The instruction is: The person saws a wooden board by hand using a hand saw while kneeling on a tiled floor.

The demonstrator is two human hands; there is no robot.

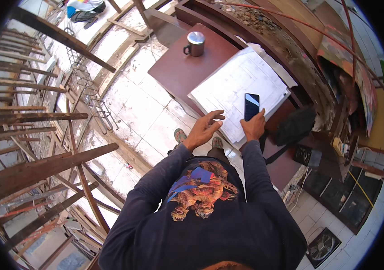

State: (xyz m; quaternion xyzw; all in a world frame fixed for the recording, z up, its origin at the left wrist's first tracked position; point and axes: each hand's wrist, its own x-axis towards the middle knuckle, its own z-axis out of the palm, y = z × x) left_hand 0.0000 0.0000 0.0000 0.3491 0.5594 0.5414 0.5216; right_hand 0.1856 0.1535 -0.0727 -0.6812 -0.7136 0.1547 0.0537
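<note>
A stack of large white paper sheets with line drawings (228, 85) lies on a dark reddish-brown desk (169, 72). My right hand (252, 126) grips the lower end of a black smartphone (252, 108), held over the sheets. My left hand (205, 130) is open, fingers apart and curved, near the lower left edge of the papers; it holds nothing. A metal mug with a dark handle (195, 45) stands on the desk above the papers, and a black bag with a strap (293, 126) lies right of my right hand.
Timber props and planks (34, 166) crowd the left side, beside a steel rebar cage (93, 103) on the tiled floor (142, 112). A person (84, 11) is partly visible at the top left. Red rods (286, 20) cross the upper right; a fan (322, 247) is at lower right.
</note>
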